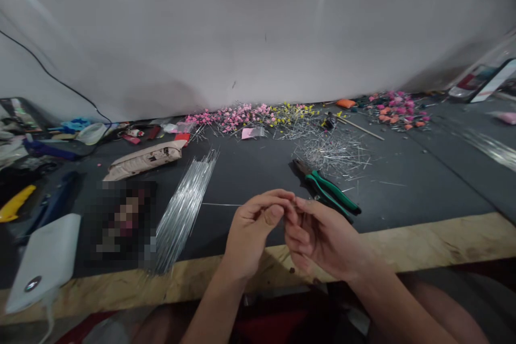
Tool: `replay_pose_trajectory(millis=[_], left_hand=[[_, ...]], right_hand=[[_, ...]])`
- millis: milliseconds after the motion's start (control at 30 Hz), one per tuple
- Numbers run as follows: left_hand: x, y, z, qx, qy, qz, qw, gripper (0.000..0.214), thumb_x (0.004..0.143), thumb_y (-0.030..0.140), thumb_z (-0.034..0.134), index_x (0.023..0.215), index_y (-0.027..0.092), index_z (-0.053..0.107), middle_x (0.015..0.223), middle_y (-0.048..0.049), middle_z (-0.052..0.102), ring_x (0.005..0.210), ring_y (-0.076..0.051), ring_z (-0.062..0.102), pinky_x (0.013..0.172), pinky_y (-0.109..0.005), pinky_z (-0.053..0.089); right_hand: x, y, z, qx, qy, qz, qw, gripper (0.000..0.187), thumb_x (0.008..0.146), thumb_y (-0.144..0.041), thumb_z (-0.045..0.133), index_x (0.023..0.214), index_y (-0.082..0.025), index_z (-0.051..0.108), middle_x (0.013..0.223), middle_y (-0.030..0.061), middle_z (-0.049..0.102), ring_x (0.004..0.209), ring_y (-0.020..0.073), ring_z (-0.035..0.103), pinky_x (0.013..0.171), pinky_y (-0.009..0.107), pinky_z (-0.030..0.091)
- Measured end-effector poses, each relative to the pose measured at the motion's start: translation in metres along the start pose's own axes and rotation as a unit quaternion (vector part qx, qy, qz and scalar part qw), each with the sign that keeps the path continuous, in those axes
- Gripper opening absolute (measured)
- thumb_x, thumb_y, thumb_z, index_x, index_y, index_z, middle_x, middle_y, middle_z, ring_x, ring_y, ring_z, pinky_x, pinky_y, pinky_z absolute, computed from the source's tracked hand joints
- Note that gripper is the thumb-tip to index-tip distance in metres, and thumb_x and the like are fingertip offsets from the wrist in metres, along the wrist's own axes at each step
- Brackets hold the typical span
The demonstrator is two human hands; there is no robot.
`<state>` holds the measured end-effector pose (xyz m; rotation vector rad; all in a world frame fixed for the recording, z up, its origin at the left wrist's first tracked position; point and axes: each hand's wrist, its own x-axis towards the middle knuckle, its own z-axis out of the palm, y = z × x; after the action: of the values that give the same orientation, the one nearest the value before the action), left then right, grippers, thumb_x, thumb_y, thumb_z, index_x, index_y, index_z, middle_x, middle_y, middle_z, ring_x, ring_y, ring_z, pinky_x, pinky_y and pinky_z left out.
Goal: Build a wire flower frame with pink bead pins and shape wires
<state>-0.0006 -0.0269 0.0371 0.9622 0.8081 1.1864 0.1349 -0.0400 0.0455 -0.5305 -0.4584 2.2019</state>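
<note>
My left hand [252,228] and my right hand [318,236] meet fingertip to fingertip above the front edge of the black mat [250,172]. Both are pinched closed on something too small to make out. A single thin wire [220,205] lies on the mat just left of my left hand. Green-handled pliers [328,188] rest right behind my right hand. A long bundle of silver wires [185,204] lies to the left of my hands.
A heap of short cut wires [334,150] sits behind the pliers, with pink and yellow bead-headed pieces [250,115] along the white wall. More pink pieces [397,107] lie far right. A white box [44,258] and a paper-wrapped packet [145,160] are at left.
</note>
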Motion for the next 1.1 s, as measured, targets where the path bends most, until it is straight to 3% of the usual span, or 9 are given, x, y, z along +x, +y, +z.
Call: replay_pose_trajectory(millis=[67, 133, 367, 500, 700, 867, 1100], left_hand=[[0.002, 0.0, 0.0, -0.004, 0.05, 0.002, 0.999, 0.01, 0.073, 0.029, 0.066, 0.077, 0.02, 0.069, 0.087, -0.0055, 0.068, 0.084, -0.017, 0.062, 0.081, -0.031, 0.049], [0.003, -0.001, -0.001, -0.015, 0.086, 0.007, 0.996, 0.01, 0.075, 0.027, 0.065, 0.08, 0.019, 0.068, 0.081, -0.0038, 0.069, 0.078, -0.015, 0.063, 0.075, -0.028, 0.05], [0.001, -0.003, -0.001, 0.04, 0.116, 0.034, 0.992, 0.008, 0.076, 0.024, 0.063, 0.078, 0.016, 0.065, 0.08, -0.0037, 0.068, 0.078, -0.015, 0.063, 0.074, -0.026, 0.049], [0.0, -0.002, -0.001, 0.025, 0.104, 0.018, 0.994, 0.008, 0.076, 0.023, 0.063, 0.079, 0.016, 0.065, 0.079, -0.0025, 0.068, 0.075, -0.013, 0.063, 0.071, -0.024, 0.05], [0.002, -0.001, -0.001, -0.067, 0.066, -0.007, 0.996, 0.009, 0.076, 0.022, 0.063, 0.079, 0.014, 0.065, 0.078, -0.0042, 0.067, 0.071, -0.014, 0.063, 0.063, -0.025, 0.051], [0.002, 0.001, -0.001, -0.103, 0.029, 0.001, 0.994, 0.006, 0.078, 0.019, 0.06, 0.079, 0.016, 0.066, 0.076, -0.0033, 0.068, 0.067, -0.012, 0.063, 0.059, -0.023, 0.051], [0.0, -0.004, -0.003, -0.047, 0.006, 0.013, 0.999, 0.007, 0.075, 0.017, 0.065, 0.081, 0.017, 0.068, 0.072, -0.0006, 0.067, 0.066, -0.009, 0.062, 0.062, -0.02, 0.049]], right_hand=[[0.001, 0.0, 0.0, -0.048, 0.03, -0.041, 0.998, 0.027, 0.087, -0.036, 0.041, 0.077, -0.015, 0.057, 0.058, -0.0003, 0.054, 0.05, 0.0107, 0.051, 0.053, 0.026, 0.049], [0.002, 0.001, -0.001, -0.094, 0.051, -0.072, 0.992, 0.023, 0.087, -0.033, 0.046, 0.084, -0.014, 0.059, 0.069, 0.0031, 0.062, 0.061, 0.0121, 0.059, 0.066, 0.029, 0.051], [0.003, 0.007, -0.004, -0.165, 0.11, -0.149, 0.969, 0.016, 0.084, -0.029, 0.055, 0.097, -0.02, 0.053, 0.077, 0.0006, 0.064, 0.065, 0.0126, 0.063, 0.067, 0.031, 0.053], [0.004, 0.005, -0.003, -0.176, 0.116, -0.205, 0.956, 0.02, 0.085, -0.028, 0.054, 0.104, -0.023, 0.051, 0.081, 0.0005, 0.066, 0.071, 0.0136, 0.065, 0.07, 0.033, 0.054], [0.007, -0.001, -0.003, -0.232, 0.132, -0.239, 0.934, 0.01, 0.082, -0.027, 0.058, 0.089, -0.02, 0.058, 0.076, -0.0008, 0.066, 0.062, 0.0113, 0.064, 0.061, 0.027, 0.053], [0.007, -0.004, -0.004, -0.232, 0.141, -0.239, 0.932, 0.008, 0.079, -0.027, 0.061, 0.085, -0.022, 0.058, 0.07, -0.0032, 0.065, 0.058, 0.0105, 0.062, 0.057, 0.025, 0.052], [0.008, -0.001, -0.008, -0.299, 0.138, -0.258, 0.908, 0.005, 0.075, -0.024, 0.067, 0.077, -0.021, 0.063, 0.068, -0.0033, 0.064, 0.064, 0.0097, 0.06, 0.063, 0.023, 0.049]])
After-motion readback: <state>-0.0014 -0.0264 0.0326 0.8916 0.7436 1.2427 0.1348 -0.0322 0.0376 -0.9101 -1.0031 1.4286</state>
